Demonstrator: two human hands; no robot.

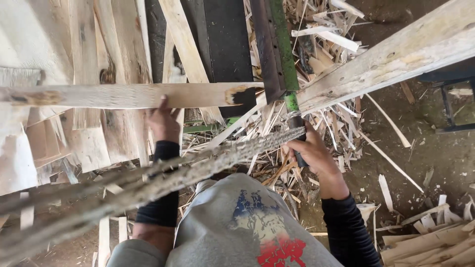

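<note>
Stacked pale boards [84, 44] up and left of the left hand. Heaped splinters and offcuts [321, 39] above the right hand, more strewn over the dirt floor [445, 163] to its right. Dark metal frame [452, 106] far right. Scrap slats [430, 242] lower right.

Daylight, overexposed planks [29, 34] top left; near strips [74, 207] blurred; wide-angle edge distortion.

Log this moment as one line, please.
left hand: pressing flat plank | right hand: gripping lever handle | green lever | wood offcuts on floor
</note>
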